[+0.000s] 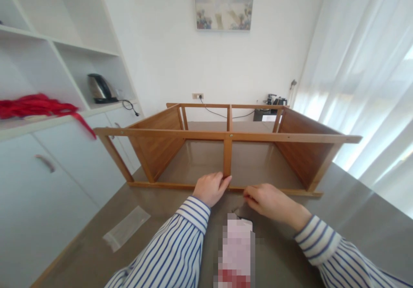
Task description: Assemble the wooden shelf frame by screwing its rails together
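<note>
A wooden shelf frame [180, 135] lies on its side on the grey-brown table [180, 219]. My left hand [211, 188] is closed around the lower end of its middle crossbar [227, 157], where the bar meets the bottom rail [174, 185]. Just right of that joint, my right hand [266, 200] is pinched close to the rail. Whatever its fingertips hold is hidden. Below them a small dark piece of hardware [235, 210] shows, too small to name. A phone-like object [247, 224], mostly pixelated, lies between my forearms.
A clear plastic bag [127, 228] lies left on the table. White cabinets at the left hold an electric kettle [99, 88] and red cloth [38, 106]. Behind the frame, a cable [214, 114] runs from a wall socket [197, 96]. A sheer curtain [358, 73] hangs at the right.
</note>
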Demonstrator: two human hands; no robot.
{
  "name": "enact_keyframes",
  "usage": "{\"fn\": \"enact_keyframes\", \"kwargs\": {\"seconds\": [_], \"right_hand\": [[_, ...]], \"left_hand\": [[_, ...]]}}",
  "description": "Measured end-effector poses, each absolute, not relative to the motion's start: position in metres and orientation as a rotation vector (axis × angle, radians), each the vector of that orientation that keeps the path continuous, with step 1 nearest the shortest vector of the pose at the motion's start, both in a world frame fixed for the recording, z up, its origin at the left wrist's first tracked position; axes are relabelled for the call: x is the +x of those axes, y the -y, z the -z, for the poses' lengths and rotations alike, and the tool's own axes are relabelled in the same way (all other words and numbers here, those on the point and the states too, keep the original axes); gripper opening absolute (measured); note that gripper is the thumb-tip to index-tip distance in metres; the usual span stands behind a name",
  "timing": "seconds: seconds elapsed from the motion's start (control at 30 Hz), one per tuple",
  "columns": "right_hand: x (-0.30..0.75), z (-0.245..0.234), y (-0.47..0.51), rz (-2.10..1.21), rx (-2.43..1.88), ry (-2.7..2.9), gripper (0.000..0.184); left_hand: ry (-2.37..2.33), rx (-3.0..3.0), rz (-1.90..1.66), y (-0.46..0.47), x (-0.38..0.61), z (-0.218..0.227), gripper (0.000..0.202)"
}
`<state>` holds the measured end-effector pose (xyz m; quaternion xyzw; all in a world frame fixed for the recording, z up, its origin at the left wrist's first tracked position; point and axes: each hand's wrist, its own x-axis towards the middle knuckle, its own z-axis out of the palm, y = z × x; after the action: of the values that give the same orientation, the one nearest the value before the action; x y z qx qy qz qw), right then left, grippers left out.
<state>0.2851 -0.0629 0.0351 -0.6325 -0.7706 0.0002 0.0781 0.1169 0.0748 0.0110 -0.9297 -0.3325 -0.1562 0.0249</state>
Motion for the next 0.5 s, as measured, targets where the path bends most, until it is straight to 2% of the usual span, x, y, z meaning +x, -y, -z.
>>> {"fn": "enact_keyframes", "kwargs": {"seconds": [0.33, 0.5], "right_hand": [[0.343, -0.018, 0.126, -0.098, -1.947, 1.898, 0.017], [0.36, -0.017, 0.147, -0.08, -1.906, 1.675, 0.015]], "left_hand": [[1.18, -2.626, 0.854, -0.058, 0.122, -0.021, 0.042], [0.998, -2.555, 1.096, -0.051, 0.121, -0.028, 0.035]]}}
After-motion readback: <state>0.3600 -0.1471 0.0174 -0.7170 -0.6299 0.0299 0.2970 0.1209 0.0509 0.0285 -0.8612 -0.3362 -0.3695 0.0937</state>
